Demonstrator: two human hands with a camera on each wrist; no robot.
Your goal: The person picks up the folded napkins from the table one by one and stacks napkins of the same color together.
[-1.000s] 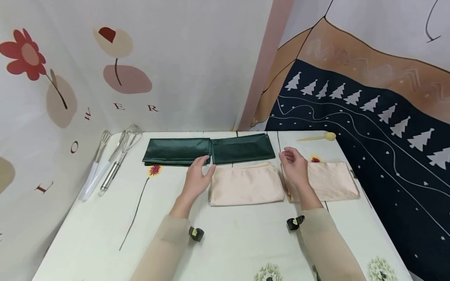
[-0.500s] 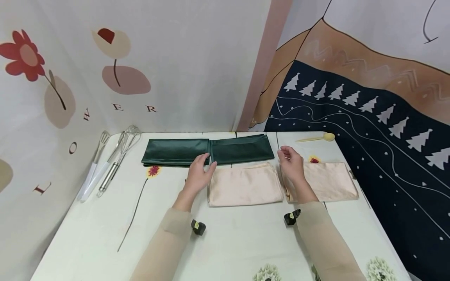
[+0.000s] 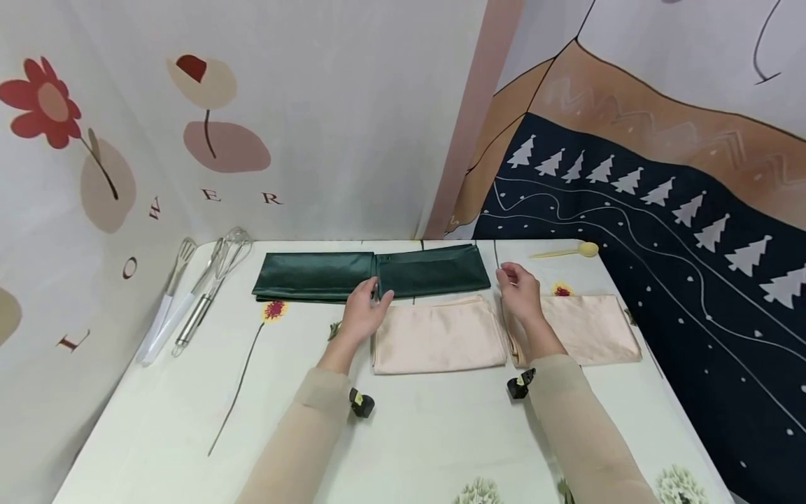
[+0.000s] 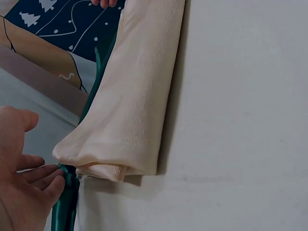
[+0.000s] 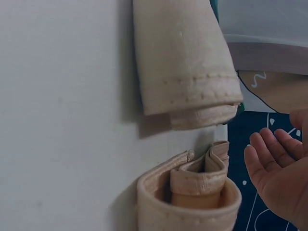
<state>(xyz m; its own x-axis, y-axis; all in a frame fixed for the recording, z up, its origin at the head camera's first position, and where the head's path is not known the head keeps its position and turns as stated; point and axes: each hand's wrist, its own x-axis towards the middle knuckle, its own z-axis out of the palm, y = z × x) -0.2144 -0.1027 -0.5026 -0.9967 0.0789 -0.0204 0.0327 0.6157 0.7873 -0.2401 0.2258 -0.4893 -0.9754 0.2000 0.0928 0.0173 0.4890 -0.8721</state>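
Two folded peach satin cloths lie side by side, the left one and the right one. Behind them are two folded dark green cloths, one left and one right. My left hand is at the left peach cloth's left end, thumb apart, fingers loosely bent; the left wrist view shows its fingertips near a green cloth's edge, contact unclear. The right hand hovers over the gap between the peach cloths, fingers relaxed and holding nothing. Their folded ends show in the right wrist view.
At the table's left back lie a wire whisk and light-handled utensils, one slotted. A yellow spoon rests at the right back. Printed curtains rise behind the white flowered tablecloth.
My left hand has shifted slightly right, closer over the left peach cloth's end. The right hand is nearly still, and the cloths lie as before. The head view has tilted a little.
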